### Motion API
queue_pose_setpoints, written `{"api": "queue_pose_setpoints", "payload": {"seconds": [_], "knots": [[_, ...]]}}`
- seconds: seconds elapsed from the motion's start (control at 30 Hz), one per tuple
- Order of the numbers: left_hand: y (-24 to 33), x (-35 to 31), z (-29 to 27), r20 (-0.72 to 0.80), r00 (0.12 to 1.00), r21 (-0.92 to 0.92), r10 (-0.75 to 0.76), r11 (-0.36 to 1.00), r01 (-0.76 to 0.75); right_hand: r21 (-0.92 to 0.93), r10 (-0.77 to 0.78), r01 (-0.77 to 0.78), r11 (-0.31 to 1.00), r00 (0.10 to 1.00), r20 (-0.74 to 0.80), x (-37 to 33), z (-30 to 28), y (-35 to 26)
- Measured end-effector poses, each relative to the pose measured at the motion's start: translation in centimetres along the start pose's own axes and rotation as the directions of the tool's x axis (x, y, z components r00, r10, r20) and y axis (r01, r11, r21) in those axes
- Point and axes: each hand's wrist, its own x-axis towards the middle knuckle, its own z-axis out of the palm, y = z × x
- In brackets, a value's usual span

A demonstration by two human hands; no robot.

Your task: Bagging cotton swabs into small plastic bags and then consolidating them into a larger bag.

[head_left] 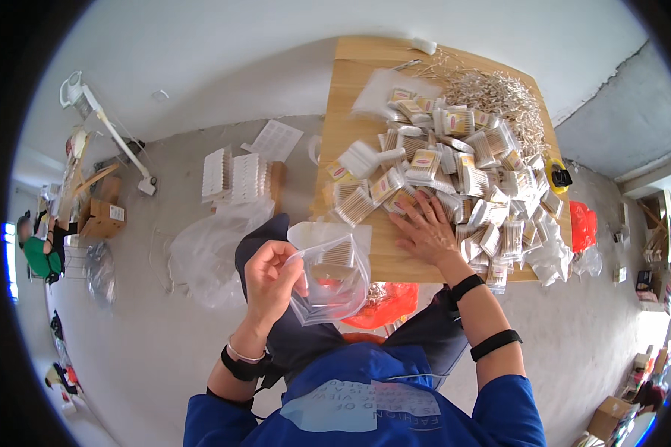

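My left hand (pixel 272 281) pinches the rim of a clear plastic bag (pixel 328 307) over my lap, and the bag's mouth gapes open. A small pack of cotton swabs (pixel 337 255) shows through or beside the bag's far side; I cannot tell if it is inside. My right hand (pixel 429 229) lies palm down with fingers spread at the near side of a heap of cotton swab packs (pixel 466 167) on the wooden table (pixel 350 78). Its fingertips touch packs at the heap's edge. The packs are clear sleeves with yellow and white labels.
Loose cotton swabs (pixel 499 104) pile at the table's far right, near a yellow and black tape roll (pixel 558 177). Under the table's near edge sits a red plastic bag (pixel 386 307). White boxes (pixel 246 179) and clear plastic sheeting (pixel 220 253) lie left on the floor. Another person (pixel 43 253) is far left.
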Motion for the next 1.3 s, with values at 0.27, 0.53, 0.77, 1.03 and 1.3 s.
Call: {"api": "queue_pose_setpoints", "payload": {"seconds": [0.27, 0.53, 0.77, 1.03, 1.3], "knots": [[-0.1, -0.4, 0.2, 0.01, 0.999, -0.045, -0.05, 0.998, 0.051, -0.015, 0.011, -0.012, 1.0, 0.999, -0.033, -0.3, -1.4, -2.1], [-0.7, -0.2, 1.0, 0.022, 1.0, -0.024, 0.022, 0.999, -0.021, 0.402, 0.347, -0.18, 0.898, 0.852, -0.393, 0.5, -4.8, -7.6], [1.2, -1.3, 1.1, -0.029, 0.992, 0.398, 0.122, 0.912, -0.101, 0.683, 0.391, -0.289, 0.671, 0.92, 0.006, 1.7, -14.3, -14.8], [5.5, -2.2, 3.2, 0.485, 0.811, 0.622, 0.328, 0.523, -0.583, 0.85, 0.543, -0.345, 0.398, 0.836, 0.085, 2.1, -14.1, -16.5], [-2.6, 1.3, 3.5, 0.535, 0.73, 0.805, -0.426, 0.52, -0.287, 0.902, 0.499, -0.232, 0.364, 0.866, 0.022, 0.6, -12.1, -18.3]]}}
